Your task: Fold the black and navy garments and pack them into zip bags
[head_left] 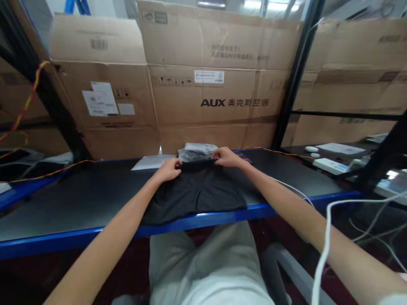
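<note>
Cardboard panels (pixel 222 97) behind | dark-topped, blue-edged table (pixel 76 199) | floor dark red, apparently

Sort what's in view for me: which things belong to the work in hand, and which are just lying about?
In the work:
- black cloth, gripped by left hand and right hand
- table beneath it

Apparently lying about:
- plastic-wrapped packet
- white sheet
- white cable

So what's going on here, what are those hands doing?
Someone sitting at a dark table has both hands on a black cloth. The left hand and right hand each pinch its far edge. It lies spread out, reaching the table's blue front edge. Plastic packets sit just behind it.
</note>
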A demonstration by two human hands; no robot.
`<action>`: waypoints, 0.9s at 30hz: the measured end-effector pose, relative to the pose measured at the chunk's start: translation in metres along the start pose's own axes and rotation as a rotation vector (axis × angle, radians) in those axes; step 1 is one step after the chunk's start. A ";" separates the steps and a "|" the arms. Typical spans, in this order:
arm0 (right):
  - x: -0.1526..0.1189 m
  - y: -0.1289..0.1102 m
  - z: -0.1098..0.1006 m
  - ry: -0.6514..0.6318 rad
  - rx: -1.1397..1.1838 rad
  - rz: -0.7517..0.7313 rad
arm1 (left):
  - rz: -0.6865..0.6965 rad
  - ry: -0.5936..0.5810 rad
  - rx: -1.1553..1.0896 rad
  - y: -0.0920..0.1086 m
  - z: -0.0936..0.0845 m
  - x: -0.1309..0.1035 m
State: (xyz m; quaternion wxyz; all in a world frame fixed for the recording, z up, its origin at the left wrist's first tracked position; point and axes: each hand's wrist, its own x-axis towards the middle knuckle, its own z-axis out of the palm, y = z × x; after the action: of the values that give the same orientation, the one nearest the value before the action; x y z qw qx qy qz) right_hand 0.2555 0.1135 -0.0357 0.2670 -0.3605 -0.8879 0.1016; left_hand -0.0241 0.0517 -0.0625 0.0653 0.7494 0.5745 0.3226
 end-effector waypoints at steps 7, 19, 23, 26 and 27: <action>-0.001 -0.006 -0.007 0.109 0.028 -0.034 | 0.080 0.185 0.048 0.011 -0.021 -0.001; -0.015 -0.021 -0.019 -0.785 0.155 0.086 | 0.090 -0.688 0.016 0.038 -0.036 -0.022; -0.011 -0.019 -0.011 -0.662 0.050 0.082 | 0.088 -0.551 0.165 0.031 -0.035 -0.020; -0.011 -0.019 -0.011 -0.535 0.051 0.058 | 0.120 -0.493 0.212 0.029 -0.038 -0.021; -0.012 -0.020 -0.012 -0.533 0.075 0.045 | 0.141 -0.469 0.213 0.031 -0.039 -0.022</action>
State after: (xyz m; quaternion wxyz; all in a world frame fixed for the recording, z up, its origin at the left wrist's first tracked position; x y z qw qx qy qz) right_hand 0.2574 0.0910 -0.0230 0.0346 -0.3307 -0.9142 0.2318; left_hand -0.0234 0.0110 -0.0267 0.0947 0.8444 0.5210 0.0816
